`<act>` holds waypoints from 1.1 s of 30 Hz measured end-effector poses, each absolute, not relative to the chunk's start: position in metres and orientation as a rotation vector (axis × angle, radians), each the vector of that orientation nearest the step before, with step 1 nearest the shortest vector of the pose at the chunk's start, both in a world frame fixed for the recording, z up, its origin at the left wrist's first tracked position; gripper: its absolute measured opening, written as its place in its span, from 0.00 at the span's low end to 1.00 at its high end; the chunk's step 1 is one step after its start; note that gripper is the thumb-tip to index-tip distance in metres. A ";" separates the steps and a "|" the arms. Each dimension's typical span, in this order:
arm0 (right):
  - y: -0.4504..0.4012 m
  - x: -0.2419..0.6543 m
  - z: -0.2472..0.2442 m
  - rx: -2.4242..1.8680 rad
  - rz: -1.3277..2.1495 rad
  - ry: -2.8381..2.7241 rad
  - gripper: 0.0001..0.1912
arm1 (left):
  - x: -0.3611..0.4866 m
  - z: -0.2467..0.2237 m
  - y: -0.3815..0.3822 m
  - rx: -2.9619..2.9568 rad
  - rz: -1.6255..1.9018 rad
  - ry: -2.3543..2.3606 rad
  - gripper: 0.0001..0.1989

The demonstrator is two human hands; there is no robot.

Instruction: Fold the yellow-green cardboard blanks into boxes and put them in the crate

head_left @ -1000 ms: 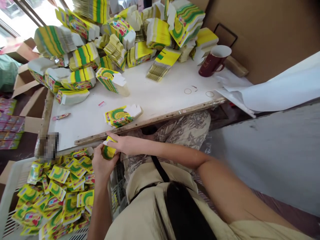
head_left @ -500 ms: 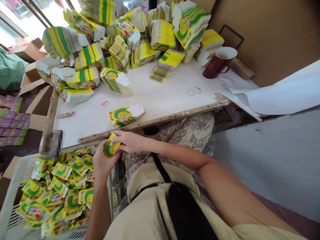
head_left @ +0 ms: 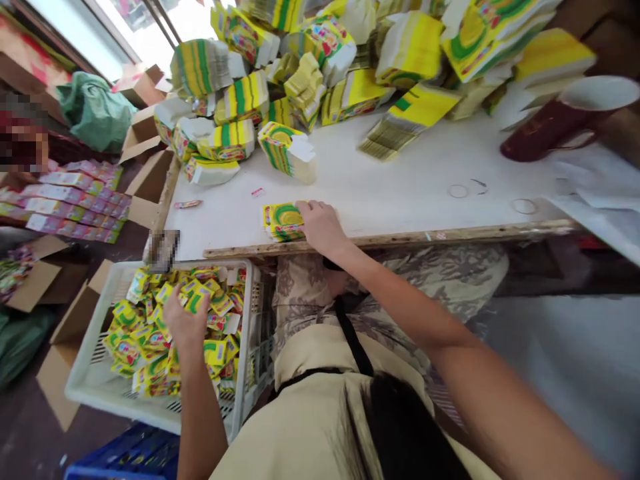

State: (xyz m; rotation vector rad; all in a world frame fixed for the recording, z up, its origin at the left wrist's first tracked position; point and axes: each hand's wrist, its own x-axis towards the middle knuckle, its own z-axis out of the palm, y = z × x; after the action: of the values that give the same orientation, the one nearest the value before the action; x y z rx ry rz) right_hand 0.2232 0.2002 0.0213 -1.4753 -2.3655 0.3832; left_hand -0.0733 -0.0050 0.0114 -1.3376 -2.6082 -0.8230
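Note:
Over the white plastic crate (head_left: pixel 241 373), my left hand (head_left: pixel 186 323) is open, thumb and fingers apart, above a heap of small yellow-and-green boxes (head_left: pixel 150 337). One box shows between its thumb and fingers, though it seems to lie with the heap rather than in my grip. My right hand (head_left: pixel 324 230) reaches to the table's front edge, its fingers curled over the right end of a small stack of flat yellow cartons (head_left: pixel 281 220). The fingers close on a carton there; the palm hides that end of the stack.
Bundles of flat cartons (head_left: pixel 240 97) are piled along the back of the white table (head_left: pixel 400 193). A dark red mug (head_left: pixel 543 127) stands at the right. Open cardboard boxes (head_left: pixel 145 180) and stacked pink packs (head_left: pixel 75 200) are on the left. A blue crate (head_left: pixel 125 453) sits below.
My hands have parted. The left moved down-left over the crate and let go of the small yellow box; the right moved up to the carton stack on the table. The view shifted left.

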 end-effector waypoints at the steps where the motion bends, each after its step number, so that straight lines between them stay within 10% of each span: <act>1: 0.197 0.221 0.022 -1.468 0.367 -2.323 0.22 | -0.063 0.010 -0.003 -1.414 -0.999 -2.626 0.31; 8: 0.178 0.216 0.026 -1.269 0.299 -2.242 0.18 | 0.043 -0.007 0.049 -2.155 -2.012 -2.590 0.30; 25: 0.215 0.233 0.012 -1.415 0.379 -2.277 0.14 | 0.052 -0.021 0.051 -2.189 -1.921 -2.675 0.19; 33: 0.160 0.219 0.030 -0.881 1.150 -2.024 0.11 | 0.069 -0.007 0.069 -1.878 -2.715 -2.345 0.35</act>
State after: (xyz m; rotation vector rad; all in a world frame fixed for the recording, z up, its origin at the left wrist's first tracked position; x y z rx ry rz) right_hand 0.2186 0.1600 0.0300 -0.8813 -2.0243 1.1499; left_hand 0.0690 0.0686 -0.0067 -1.8780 -2.3452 -2.7151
